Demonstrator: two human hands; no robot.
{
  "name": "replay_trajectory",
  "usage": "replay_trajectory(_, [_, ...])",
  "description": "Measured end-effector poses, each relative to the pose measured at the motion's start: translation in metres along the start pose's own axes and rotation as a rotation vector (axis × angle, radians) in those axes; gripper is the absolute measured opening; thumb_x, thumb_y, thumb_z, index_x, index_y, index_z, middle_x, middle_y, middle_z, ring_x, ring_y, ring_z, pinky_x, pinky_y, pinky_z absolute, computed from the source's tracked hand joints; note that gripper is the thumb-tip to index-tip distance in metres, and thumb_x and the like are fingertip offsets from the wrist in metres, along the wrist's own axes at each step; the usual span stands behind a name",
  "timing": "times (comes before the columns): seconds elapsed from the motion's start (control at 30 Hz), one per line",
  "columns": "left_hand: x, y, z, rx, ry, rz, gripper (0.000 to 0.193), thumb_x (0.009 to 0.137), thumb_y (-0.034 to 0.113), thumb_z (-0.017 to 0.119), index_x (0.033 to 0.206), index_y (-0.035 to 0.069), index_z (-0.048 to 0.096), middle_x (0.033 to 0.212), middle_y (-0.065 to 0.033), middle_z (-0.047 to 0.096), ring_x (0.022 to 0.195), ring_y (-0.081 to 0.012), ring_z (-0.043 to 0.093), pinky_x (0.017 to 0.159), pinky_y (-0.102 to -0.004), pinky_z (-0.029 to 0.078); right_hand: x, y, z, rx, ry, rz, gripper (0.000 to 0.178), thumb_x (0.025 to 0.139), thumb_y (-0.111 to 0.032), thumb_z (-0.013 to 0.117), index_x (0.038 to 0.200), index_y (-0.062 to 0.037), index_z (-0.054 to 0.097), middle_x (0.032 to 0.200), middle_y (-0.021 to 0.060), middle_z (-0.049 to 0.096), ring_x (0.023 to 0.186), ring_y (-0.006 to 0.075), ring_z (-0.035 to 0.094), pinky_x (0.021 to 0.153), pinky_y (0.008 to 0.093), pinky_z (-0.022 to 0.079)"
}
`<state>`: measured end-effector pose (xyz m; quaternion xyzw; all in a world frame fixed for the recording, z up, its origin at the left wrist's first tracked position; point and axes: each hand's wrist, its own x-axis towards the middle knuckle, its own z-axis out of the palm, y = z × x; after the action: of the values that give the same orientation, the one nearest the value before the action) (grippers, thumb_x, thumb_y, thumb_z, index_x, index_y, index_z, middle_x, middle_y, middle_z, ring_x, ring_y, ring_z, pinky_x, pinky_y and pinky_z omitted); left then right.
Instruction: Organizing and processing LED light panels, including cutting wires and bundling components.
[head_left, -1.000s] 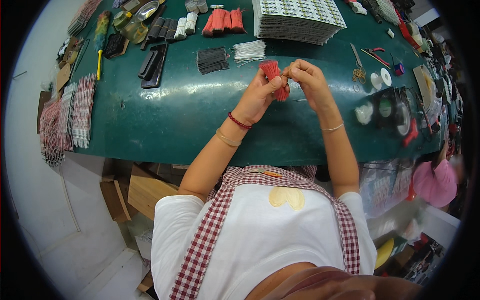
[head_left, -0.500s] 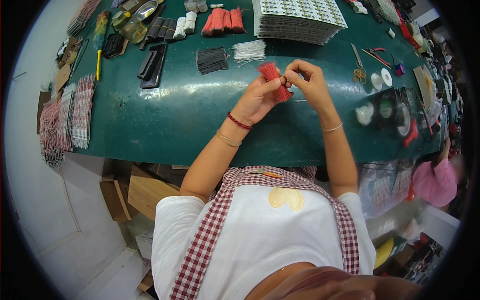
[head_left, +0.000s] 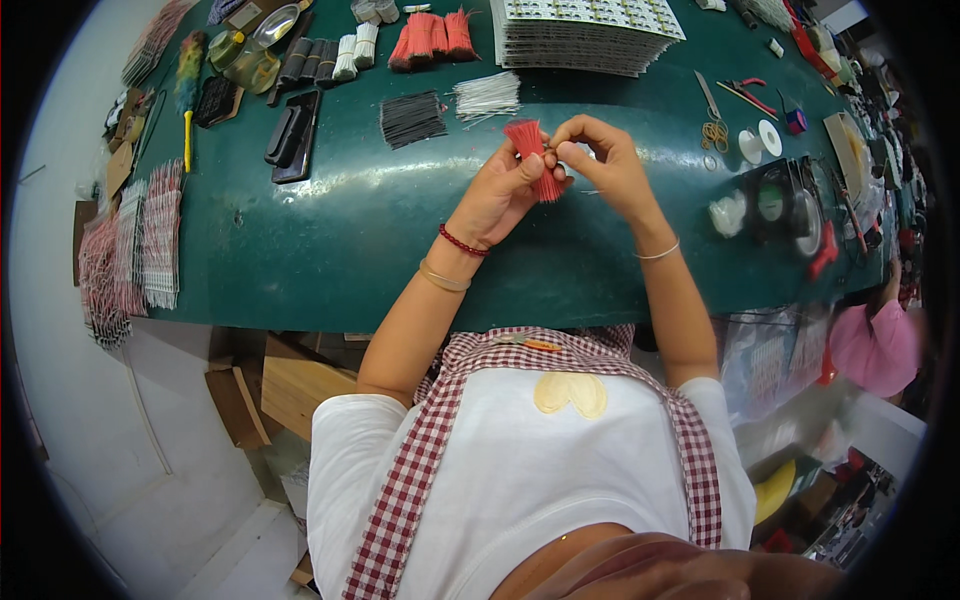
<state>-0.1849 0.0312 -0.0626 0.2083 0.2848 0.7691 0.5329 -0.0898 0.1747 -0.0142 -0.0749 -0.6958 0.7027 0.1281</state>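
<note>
A bundle of thin red wires [head_left: 524,134] stands nearly upright in my left hand [head_left: 496,196], whose fingers and thumb wrap round its middle. Its splayed ends show above and below the grip. Close against the bundle's right side, my right hand [head_left: 612,172] is closed in a pinch of thumb and fingers. What sits in that pinch is too small to make out. Beyond my hands, a loose pile of black wires [head_left: 412,120] and a loose pile of white wires [head_left: 487,97] lie on the green table [head_left: 330,250].
Tied red bundles [head_left: 432,38] and a tall stack of printed sheets [head_left: 585,45] stand at the back. To the right are scissors [head_left: 708,97], rubber bands [head_left: 714,135], pliers [head_left: 750,95] and white spools [head_left: 769,138]. Wired strips [head_left: 160,240] hang over the left edge.
The red bundle has turned a little more upright, and my hands have drawn slightly left with it. The right hand keeps its pinch. The whole view has shifted slightly.
</note>
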Motion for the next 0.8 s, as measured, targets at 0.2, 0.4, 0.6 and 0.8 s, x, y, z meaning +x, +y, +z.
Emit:
replay_trajectory(0.2, [-0.002, 0.003, -0.002, -0.107, -0.016, -0.001, 0.038, 0.091, 0.024, 0.061, 0.121, 0.011, 0.042, 0.102, -0.0033, 0.053, 0.095, -0.0155, 0.056, 0.093, -0.0445, 0.049, -0.001, 0.011, 0.006, -0.442, 0.197, -0.443, 0.008, 0.083, -0.003, 0.057, 0.090, -0.0009, 0.062, 0.101, 0.0064, 0.059, 0.090, 0.0149, 0.058, 0.081, 0.0287, 0.045])
replay_trajectory(0.4, [-0.007, 0.013, 0.001, -0.323, -0.097, -0.108, 0.045, 0.092, 0.036, 0.056, 0.127, 0.012, 0.042, 0.110, -0.0032, 0.051, 0.102, -0.0151, 0.053, 0.097, -0.0499, 0.046, -0.008, 0.010, -0.006, -0.303, 0.225, -0.256, 0.011, 0.085, -0.005, 0.057, 0.094, -0.0015, 0.063, 0.106, 0.0062, 0.058, 0.097, 0.0162, 0.056, 0.085, 0.0306, 0.044])
replay_trajectory(0.6, [-0.008, 0.009, 0.005, 0.076, -0.207, -0.191, 0.038, 0.092, 0.037, 0.057, 0.118, 0.010, 0.050, 0.096, -0.0035, 0.057, 0.091, -0.0157, 0.059, 0.096, -0.0526, 0.046, -0.006, 0.003, -0.001, 0.156, -0.221, 0.364, 0.028, 0.086, -0.025, 0.063, 0.096, 0.0015, 0.063, 0.104, 0.0095, 0.060, 0.087, 0.0128, 0.059, 0.076, 0.0264, 0.049])
replay_trajectory(0.8, [-0.017, 0.000, 0.022, -0.127, -0.161, -0.259, 0.023, 0.092, 0.026, 0.057, 0.108, 0.010, 0.052, 0.073, 0.0011, 0.047, 0.056, -0.0080, 0.046, 0.078, -0.0414, 0.054, -0.005, 0.009, 0.016, 0.529, -0.204, 0.260, 0.022, 0.086, -0.023, 0.065, 0.080, -0.0033, 0.059, 0.080, 0.0108, 0.066, 0.113, 0.0284, 0.056, 0.089, 0.0376, 0.049])
